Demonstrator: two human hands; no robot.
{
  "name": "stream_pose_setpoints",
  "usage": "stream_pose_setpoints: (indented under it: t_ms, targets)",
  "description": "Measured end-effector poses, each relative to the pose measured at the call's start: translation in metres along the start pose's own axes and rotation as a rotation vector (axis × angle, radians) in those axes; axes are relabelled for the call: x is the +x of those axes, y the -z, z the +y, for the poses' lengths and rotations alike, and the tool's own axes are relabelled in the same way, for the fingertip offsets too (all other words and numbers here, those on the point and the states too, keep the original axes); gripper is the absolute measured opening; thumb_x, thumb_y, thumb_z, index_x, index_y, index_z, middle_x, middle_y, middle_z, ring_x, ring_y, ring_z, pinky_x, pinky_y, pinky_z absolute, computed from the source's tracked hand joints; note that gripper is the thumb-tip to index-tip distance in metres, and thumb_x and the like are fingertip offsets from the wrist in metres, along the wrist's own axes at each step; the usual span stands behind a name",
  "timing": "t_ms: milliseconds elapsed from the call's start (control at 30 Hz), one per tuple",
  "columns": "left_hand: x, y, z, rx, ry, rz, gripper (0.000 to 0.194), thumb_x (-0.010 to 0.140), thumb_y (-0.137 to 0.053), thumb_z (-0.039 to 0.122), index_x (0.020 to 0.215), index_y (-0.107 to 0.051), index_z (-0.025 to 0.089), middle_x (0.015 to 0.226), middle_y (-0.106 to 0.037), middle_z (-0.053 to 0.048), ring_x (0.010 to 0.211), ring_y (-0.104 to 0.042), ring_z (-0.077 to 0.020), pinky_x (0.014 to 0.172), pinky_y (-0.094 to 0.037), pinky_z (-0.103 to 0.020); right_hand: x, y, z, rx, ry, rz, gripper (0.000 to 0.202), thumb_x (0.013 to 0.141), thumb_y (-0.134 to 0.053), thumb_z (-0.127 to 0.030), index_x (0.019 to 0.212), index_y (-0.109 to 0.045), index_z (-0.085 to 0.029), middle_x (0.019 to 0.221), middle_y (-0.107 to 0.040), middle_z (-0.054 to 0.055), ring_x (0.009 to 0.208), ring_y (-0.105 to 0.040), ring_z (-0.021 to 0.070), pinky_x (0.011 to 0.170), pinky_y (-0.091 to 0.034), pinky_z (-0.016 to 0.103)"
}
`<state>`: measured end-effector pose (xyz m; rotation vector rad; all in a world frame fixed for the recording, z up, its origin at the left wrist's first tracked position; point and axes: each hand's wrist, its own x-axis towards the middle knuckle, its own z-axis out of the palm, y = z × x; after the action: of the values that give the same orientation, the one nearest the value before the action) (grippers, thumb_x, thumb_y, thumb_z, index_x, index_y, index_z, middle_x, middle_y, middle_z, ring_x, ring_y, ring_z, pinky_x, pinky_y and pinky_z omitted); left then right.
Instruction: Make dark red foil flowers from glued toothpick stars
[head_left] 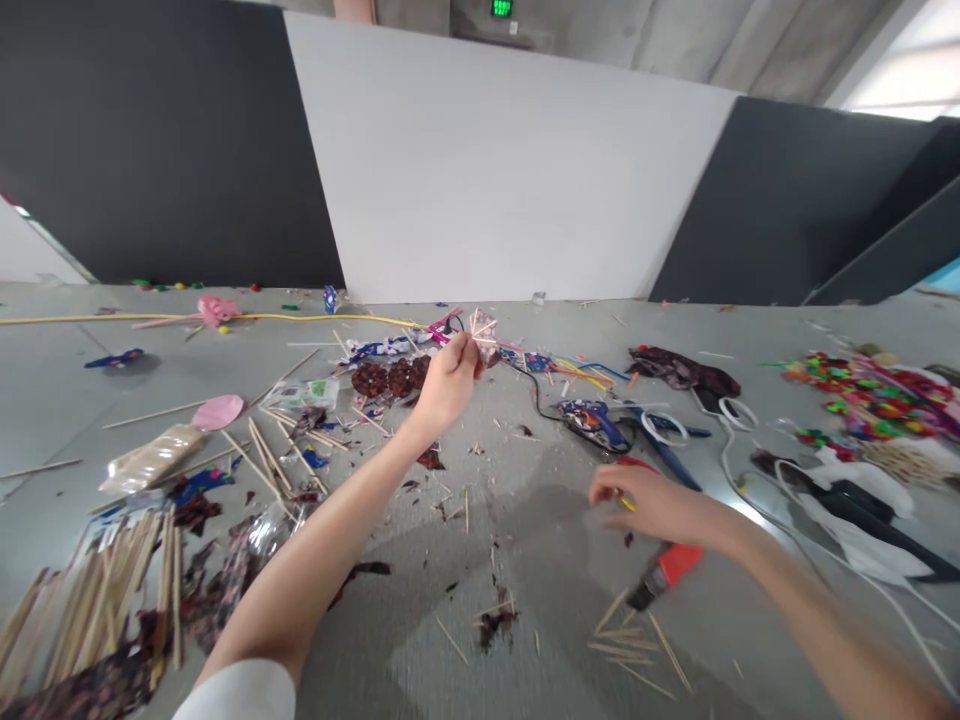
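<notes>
My left hand (451,378) is raised near the middle, its fingers pinched on a small spread of thin sticks with pale pink patterned cloth (484,328). To the right, my right hand (656,502) hangs low over the floor, blurred, its fingers curled. A small yellow bit (627,504) shows at those fingers; its kind I cannot make out. Beneath the right wrist lies a red-handled tool with a dark end (679,565), partly covered. Just beyond this hand is a blue glue gun (596,425). Short loose sticks (624,645) lie below it.
Bundled wooden sticks (112,590) and dark patterned cloth (97,685) lie at left. A pink glue gun (444,330) is behind my left hand. A yellow cord (300,317) runs along the back. Colourful pieces (874,395) and white cables (892,590) lie right. White and dark panels (495,170) stand behind.
</notes>
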<state>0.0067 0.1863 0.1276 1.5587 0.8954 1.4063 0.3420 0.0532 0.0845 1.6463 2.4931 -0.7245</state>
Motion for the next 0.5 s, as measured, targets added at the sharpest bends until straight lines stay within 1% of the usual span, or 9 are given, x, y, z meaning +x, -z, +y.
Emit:
stream_pose_setpoints:
  t_ms: [67,133,167,200,267,333,433,500]
  targets:
    - [-0.001,-0.001,0.000,-0.008,0.005,0.007,0.036,0.108,-0.051,0.041,0.077,-0.048,0.021,0.065,-0.051,0.000,0.059,-0.044,-0.0125,0.054,-0.034,-0.025,-0.038,-0.009,0.016,0.030,-0.062,-0.033,0.025,0.082,-0.075,-0.036,0.107,-0.073,-0.029,0.125,-0.071,0.008,0.119,-0.068,0.0264,0.101,-0.053,0.032]
    - [-0.003,-0.003,0.000,-0.022,0.007,0.007,0.036,0.108,-0.052,0.041,0.077,-0.048,0.022,0.064,-0.050,0.000,0.058,-0.044,-0.0126,0.054,-0.033,-0.026,-0.068,-0.023,0.031,0.066,-0.131,-0.039,0.036,0.075,-0.078,-0.030,0.110,-0.073,-0.029,0.129,-0.068,0.011,0.123,-0.066,0.0284,0.104,-0.053,0.036]
    - [-0.003,-0.004,-0.001,-0.029,0.009,0.006,0.036,0.108,-0.052,0.041,0.077,-0.048,0.022,0.063,-0.050,0.000,0.058,-0.044,-0.0126,0.054,-0.033,-0.027,-0.079,-0.030,0.038,0.063,-0.161,-0.016,0.035,0.073,-0.079,-0.028,0.107,-0.073,-0.029,0.129,-0.068,0.011,0.125,-0.064,0.0288,0.107,-0.052,0.038]
    - [-0.004,-0.006,-0.001,-0.036,0.011,0.004,0.037,0.108,-0.052,0.041,0.076,-0.048,0.022,0.062,-0.049,0.001,0.057,-0.043,-0.0126,0.054,-0.033,-0.027,-0.088,-0.037,0.044,0.060,-0.181,0.012,0.031,0.074,-0.076,-0.026,0.105,-0.072,-0.029,0.130,-0.067,0.011,0.126,-0.064,0.0284,0.109,-0.051,0.039]
    - [-0.006,-0.008,-0.001,-0.045,0.015,-0.003,0.037,0.107,-0.052,0.042,0.076,-0.048,0.022,0.061,-0.048,0.001,0.056,-0.042,-0.0126,0.054,-0.033,-0.027,-0.100,-0.049,0.056,0.068,-0.202,0.065,0.021,0.080,-0.072,-0.027,0.100,-0.072,-0.029,0.127,-0.068,0.012,0.124,-0.065,0.0284,0.106,-0.053,0.039]
    - [-0.007,-0.009,0.000,-0.046,0.019,-0.012,0.038,0.107,-0.052,0.042,0.076,-0.047,0.022,0.061,-0.048,0.001,0.056,-0.041,-0.0124,0.054,-0.032,-0.027,-0.109,-0.054,0.063,0.121,-0.209,0.108,0.017,0.087,-0.068,-0.033,0.103,-0.072,-0.030,0.127,-0.070,0.013,0.122,-0.066,0.0295,0.105,-0.054,0.041]
    - [-0.008,-0.009,0.002,-0.043,0.027,-0.017,0.037,0.107,-0.052,0.042,0.077,-0.048,0.022,0.061,-0.048,0.002,0.056,-0.041,-0.0120,0.053,-0.031,-0.026,-0.113,-0.049,0.066,0.229,-0.238,0.189,0.032,0.097,-0.058,-0.046,0.121,-0.072,-0.031,0.132,-0.071,0.014,0.122,-0.068,0.0304,0.107,-0.053,0.042]
    - [-0.007,-0.008,0.003,-0.047,0.029,-0.014,0.037,0.107,-0.054,0.042,0.077,-0.049,0.022,0.061,-0.048,0.002,0.056,-0.041,-0.0116,0.053,-0.031,-0.026,-0.107,-0.041,0.060,0.277,-0.289,0.249,0.042,0.100,-0.050,-0.053,0.128,-0.070,-0.028,0.129,-0.074,0.014,0.115,-0.072,0.0296,0.102,-0.056,0.040]
